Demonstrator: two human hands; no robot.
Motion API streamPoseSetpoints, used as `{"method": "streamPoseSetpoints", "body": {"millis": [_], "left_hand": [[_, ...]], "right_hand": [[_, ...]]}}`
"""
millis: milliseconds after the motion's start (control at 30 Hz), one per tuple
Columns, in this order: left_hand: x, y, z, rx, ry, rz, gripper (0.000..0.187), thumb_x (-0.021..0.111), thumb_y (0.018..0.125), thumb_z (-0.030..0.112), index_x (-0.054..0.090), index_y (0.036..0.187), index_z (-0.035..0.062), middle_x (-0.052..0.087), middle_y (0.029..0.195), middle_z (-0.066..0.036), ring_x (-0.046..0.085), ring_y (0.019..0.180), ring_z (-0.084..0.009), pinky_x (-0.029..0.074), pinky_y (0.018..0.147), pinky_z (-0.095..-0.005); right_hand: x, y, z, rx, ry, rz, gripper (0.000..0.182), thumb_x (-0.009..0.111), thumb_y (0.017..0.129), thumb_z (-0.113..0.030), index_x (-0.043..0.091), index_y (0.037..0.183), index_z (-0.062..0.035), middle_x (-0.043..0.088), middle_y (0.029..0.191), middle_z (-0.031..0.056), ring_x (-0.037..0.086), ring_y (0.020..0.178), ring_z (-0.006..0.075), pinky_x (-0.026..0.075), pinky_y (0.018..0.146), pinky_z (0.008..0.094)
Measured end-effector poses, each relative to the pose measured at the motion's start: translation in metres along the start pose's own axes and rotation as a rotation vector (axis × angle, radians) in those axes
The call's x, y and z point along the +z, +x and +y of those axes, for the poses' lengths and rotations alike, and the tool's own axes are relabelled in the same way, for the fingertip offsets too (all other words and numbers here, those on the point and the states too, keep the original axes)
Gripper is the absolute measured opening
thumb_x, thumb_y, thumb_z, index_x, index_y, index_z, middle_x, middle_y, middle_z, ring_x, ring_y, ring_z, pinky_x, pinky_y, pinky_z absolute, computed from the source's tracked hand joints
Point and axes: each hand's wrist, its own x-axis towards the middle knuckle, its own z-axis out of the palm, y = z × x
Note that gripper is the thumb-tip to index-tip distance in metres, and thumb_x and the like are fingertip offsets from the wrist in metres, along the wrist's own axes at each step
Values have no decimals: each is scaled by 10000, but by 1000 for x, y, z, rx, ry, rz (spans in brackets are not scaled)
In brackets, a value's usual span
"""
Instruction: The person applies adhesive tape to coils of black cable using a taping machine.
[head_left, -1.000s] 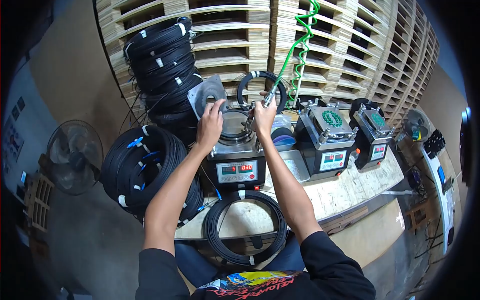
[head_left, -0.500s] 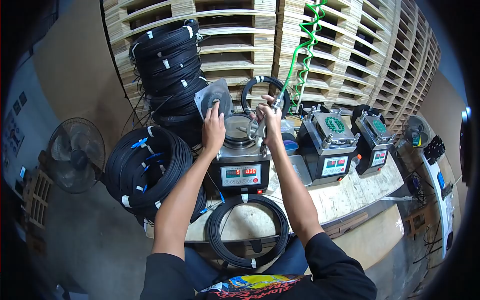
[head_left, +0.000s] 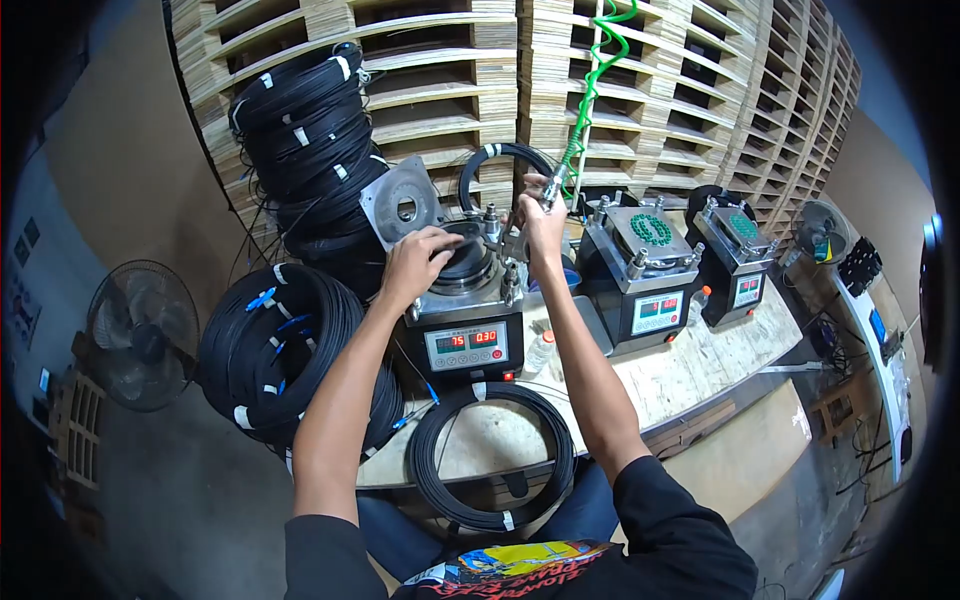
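My left hand (head_left: 418,262) reaches over the round black top of the nearest machine (head_left: 465,345), its fingers spread. Whether a fingertip touches the top is hard to tell. Just behind it, a square metal plate with a round grey disc (head_left: 402,203) leans tilted at the machine's back left. On the right of that machine, my right hand (head_left: 543,222) is closed round a metal air gun (head_left: 551,190), which hangs on a coiled green hose (head_left: 590,85). A black cable coil (head_left: 425,440) lies at the table's front edge.
Stacked black cable coils (head_left: 305,150) and a wide coil pile (head_left: 225,360) stand on the left. Two similar machines (head_left: 650,270) (head_left: 742,260) with green dotted tops are on the right. Wooden pallets (head_left: 440,70) rise behind. A clear bottle (head_left: 540,350) stands beside the nearest machine.
My left hand has left the grey disc and moved over the machine's top. My right hand still holds the air gun, now slightly away from the top. The view has shifted.
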Motion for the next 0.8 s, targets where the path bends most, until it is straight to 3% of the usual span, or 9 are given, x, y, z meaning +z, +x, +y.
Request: {"method": "streamPoseSetpoints", "body": {"millis": [133,167,500,600,800], "left_hand": [[2,7,-8,31,-81,-197,256,773,803,205,776,1040,109,708,1095,-104,662,1012,-316,520,895,-397],[2,8,-9,-44,-180,-266,275,793,792,201,769,1025,57,699,1086,-142,665,985,-318,523,874,-374],[9,7,-14,1,-121,-226,257,772,791,179,761,1007,41,700,1070,-142,673,969,-307,521,892,-372],[4,8,-8,-77,-122,-235,293,769,774,179,752,1039,56,701,1056,-135,672,978,-314,519,903,-381],[3,6,-3,-4,123,-228,369,734,740,205,746,1094,101,686,1049,-117,656,1013,-326,501,952,-394]], "right_hand": [[-21,-1,4,116,54,43,329,545,885,31,561,1206,-41,544,815,7,488,595,71,559,555,295],[-27,0,5,105,53,25,330,547,887,19,567,1212,-37,554,829,17,509,602,80,581,575,313],[-38,-5,0,113,92,-11,335,563,883,23,564,1216,-12,594,842,37,536,612,87,598,597,329],[-37,-5,0,109,73,-4,336,568,886,8,557,1220,-17,589,837,37,534,615,89,592,607,325],[-34,-6,-3,107,58,-35,301,579,889,-26,562,1190,-30,576,805,37,519,601,94,549,589,291]]}}
